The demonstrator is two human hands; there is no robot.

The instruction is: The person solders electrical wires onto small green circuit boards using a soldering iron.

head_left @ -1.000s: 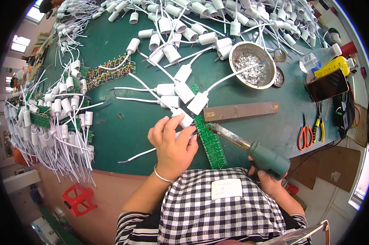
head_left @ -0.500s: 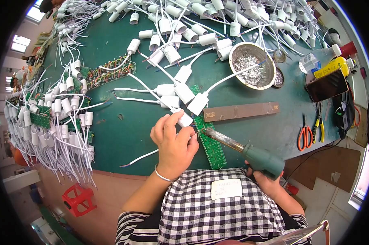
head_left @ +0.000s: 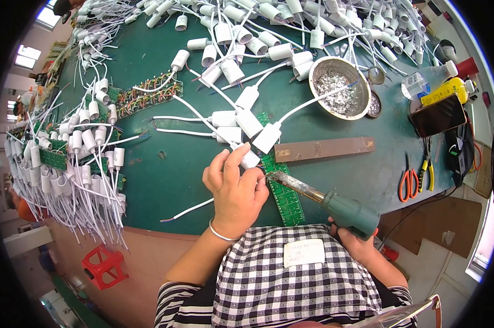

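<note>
My right hand [head_left: 356, 240] grips the green handle of a soldering iron [head_left: 345, 210], whose metal tip meets a green circuit board [head_left: 289, 201]. My left hand [head_left: 235, 188] is closed at the board's left edge, thumb and forefinger pinching what looks like a thin wire beside the tip. Its other fingers are bent over a white lamp socket [head_left: 249, 158]. More white sockets [head_left: 249, 123] with cables lie along the board's upper part, one [head_left: 266, 138] overlapping it. The fingertips partly hide the joint at the tip.
A brown bar [head_left: 324, 149] lies across the board's right side. Behind it stands a metal bowl [head_left: 361, 109] of silvery scraps. Pliers [head_left: 428, 174], orange-handled cutters [head_left: 408, 185], a phone [head_left: 438, 116] and bottles are at right. Socket heaps [head_left: 88, 142] fill the left and back.
The view has shifted slightly. Both hands and the iron hold nearly the same place, with the tip still against the board.
</note>
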